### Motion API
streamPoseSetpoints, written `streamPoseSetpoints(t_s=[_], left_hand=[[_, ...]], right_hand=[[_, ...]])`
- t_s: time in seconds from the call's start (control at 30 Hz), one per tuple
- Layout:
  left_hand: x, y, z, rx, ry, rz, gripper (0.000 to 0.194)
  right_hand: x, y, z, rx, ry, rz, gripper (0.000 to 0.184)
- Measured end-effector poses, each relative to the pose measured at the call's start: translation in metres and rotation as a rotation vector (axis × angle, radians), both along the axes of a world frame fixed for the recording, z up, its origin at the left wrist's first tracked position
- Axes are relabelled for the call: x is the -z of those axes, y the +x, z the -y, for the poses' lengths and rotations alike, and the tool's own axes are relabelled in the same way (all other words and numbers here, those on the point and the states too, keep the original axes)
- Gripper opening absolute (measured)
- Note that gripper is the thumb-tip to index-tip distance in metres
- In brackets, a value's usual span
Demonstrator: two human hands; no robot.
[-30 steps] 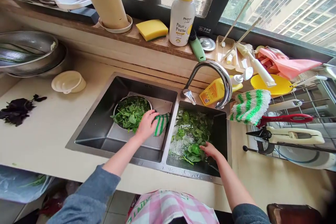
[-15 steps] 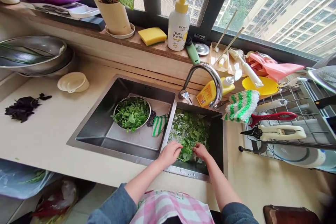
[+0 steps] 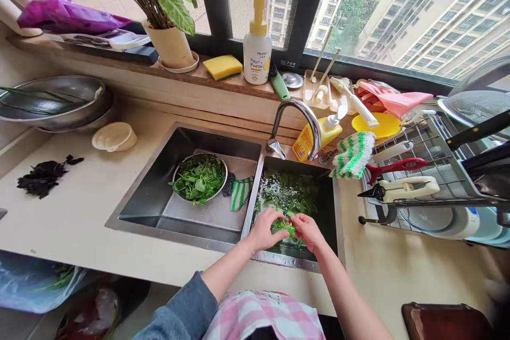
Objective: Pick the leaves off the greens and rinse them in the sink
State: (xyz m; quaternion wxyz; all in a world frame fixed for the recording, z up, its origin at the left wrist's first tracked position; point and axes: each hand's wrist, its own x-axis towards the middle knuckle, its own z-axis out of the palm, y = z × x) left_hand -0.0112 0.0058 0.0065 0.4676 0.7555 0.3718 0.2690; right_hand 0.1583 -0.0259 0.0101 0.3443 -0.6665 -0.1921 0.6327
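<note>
Over the front of the right sink basin (image 3: pixel 338 223), my left hand (image 3: pixel 265 231) curls its fingers and thumb around a small bunch of leafy greens (image 3: pixel 286 226). My right hand (image 3: pixel 307 230) pinches the same bunch from the other side, its fingertips close to those of the left. Below and behind them, more greens (image 3: pixel 290 194) float in the water of the basin. In the left basin (image 3: pixel 147 196) stands a round metal bowl (image 3: pixel 226 172) heaped with greens. A green-and-white striped cloth (image 3: pixel 241 194) and a dark scourer (image 3: pixel 228 185) lie beside that bowl.
A curved faucet (image 3: pixel 297 103) rises behind the basins. At the right stands a wire dish rack (image 3: pixel 474 180) with scissors (image 3: pixel 402 189) and knives. Metal bowls (image 3: pixel 59 98), a cream bowl (image 3: pixel 115 137) and dark leaves (image 3: pixel 43 176) sit left. A soap bottle (image 3: pixel 257 53) stands on the sill.
Both hands have come closer together and now hold a small bunch of greens between them. The greens in the water sit lower and more spread out. The camera view has shifted slightly.
</note>
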Motion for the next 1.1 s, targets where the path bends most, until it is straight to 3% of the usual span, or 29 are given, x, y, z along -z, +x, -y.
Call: streamPoseSetpoints(t_s=[0.2,0.3,0.43,0.53,0.6,0.77,0.9,1.0,1.1], left_hand=[[0.009,0.006,0.005,-0.073,-0.023,-0.122,0.019],[0.019,0.006,0.005,-0.082,-0.129,-0.113,0.016],[0.023,0.001,-0.001,-0.111,-0.371,0.070,0.022],[0.021,0.001,-0.004,-0.182,-0.588,0.251,0.024],[0.018,0.001,-0.004,-0.258,-0.723,0.342,0.028],[0.008,0.000,-0.001,-0.304,-1.002,0.437,0.036],[0.004,-0.001,0.001,-0.307,-1.168,0.514,0.035],[0.005,0.002,0.005,-0.327,-1.246,0.617,0.034],[0.006,0.007,0.010,-0.376,-1.295,0.700,0.035]], right_hand=[[-0.002,-0.013,0.002,-0.013,0.050,0.011,0.037],[-0.001,-0.010,0.003,-0.067,0.130,0.203,0.033],[-0.003,-0.004,0.005,-0.182,0.471,0.712,0.039],[-0.011,-0.005,0.007,-0.266,0.713,0.878,0.024],[-0.018,-0.008,0.007,-0.293,0.765,0.910,0.017],[-0.026,-0.016,0.010,-0.354,0.785,0.926,0.017],[-0.019,-0.020,0.014,-0.395,0.809,1.005,0.018],[-0.008,-0.023,0.015,-0.247,0.671,0.966,0.042],[0.002,-0.027,0.015,-0.084,0.447,0.678,0.056]])
